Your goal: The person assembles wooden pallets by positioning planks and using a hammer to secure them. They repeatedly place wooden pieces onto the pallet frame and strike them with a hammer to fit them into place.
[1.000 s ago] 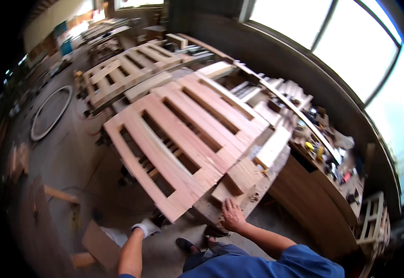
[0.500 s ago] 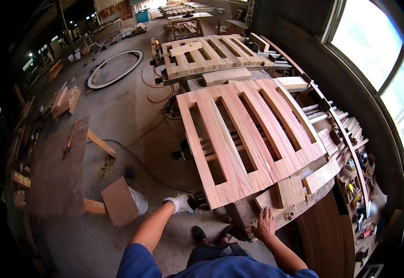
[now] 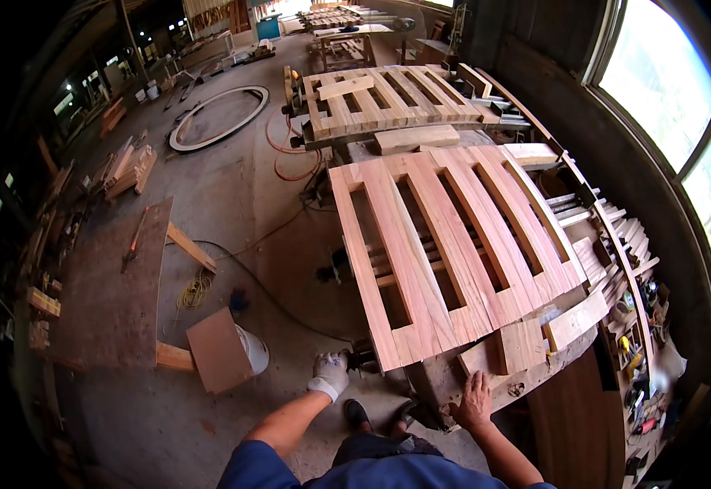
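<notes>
A slatted panel of pinkish wood with long slots lies on a workbench in front of me. At its near left corner my left hand, in a white glove, is closed round the end of a dark metal clamp; the fingers partly hide the grip. My bare right hand lies flat with fingers stretched on the near bench edge. Its fingertips reach a flat wood offcut. Beside that sits a wood block.
Farther off lies a second slatted panel with a loose board on it. To the left are a bucket under a brown board, and a dark sheet. A hose crosses the floor. Tools clutter the right shelf.
The view has shifted slightly, moving the scene rightward in it. My left wrist has turned at the clamp, with the hand's back now more upward. The right hand remains at the bench edge.
</notes>
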`<state>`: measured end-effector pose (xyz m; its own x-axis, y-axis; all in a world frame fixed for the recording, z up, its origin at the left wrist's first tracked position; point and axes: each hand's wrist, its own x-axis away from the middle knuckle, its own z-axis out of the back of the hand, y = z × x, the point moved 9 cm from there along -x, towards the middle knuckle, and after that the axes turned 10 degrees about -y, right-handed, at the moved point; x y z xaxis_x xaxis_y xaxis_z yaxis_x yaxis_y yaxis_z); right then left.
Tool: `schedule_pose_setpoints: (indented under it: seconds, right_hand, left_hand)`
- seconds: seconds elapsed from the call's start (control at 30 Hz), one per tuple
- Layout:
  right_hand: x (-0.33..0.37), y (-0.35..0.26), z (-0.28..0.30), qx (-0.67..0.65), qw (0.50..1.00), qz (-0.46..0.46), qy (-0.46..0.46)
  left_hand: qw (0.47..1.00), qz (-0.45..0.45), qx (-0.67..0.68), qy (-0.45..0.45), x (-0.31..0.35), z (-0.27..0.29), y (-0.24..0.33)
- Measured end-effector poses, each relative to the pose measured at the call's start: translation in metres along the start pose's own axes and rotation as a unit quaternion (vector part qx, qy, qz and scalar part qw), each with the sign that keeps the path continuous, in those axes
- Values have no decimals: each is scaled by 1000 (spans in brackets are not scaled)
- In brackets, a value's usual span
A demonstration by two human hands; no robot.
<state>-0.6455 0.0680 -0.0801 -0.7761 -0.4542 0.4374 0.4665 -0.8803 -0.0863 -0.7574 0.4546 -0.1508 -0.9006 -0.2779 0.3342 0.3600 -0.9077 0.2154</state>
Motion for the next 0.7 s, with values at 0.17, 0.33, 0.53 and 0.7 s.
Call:
schedule_pose_setpoints:
  seconds: [0.17,0.33,0.53,0.7]
  right_hand:
    - [2,2,6,4,1000,-4,-1]
    - [-3,-2,4,15,1000,5,-14]
    - [-4,1,-2,10,1000,4,0]
    - [-5,5,1,16,1000,-5,-8]
  left_hand:
    - [919,26,154,-362,-31,23,11]
    - [904,10,121,-410,-42,-25,-10]
    - [995,78,-53,-17,-6,-4,5]
    - [993,43,20,-104,-8,13,12]
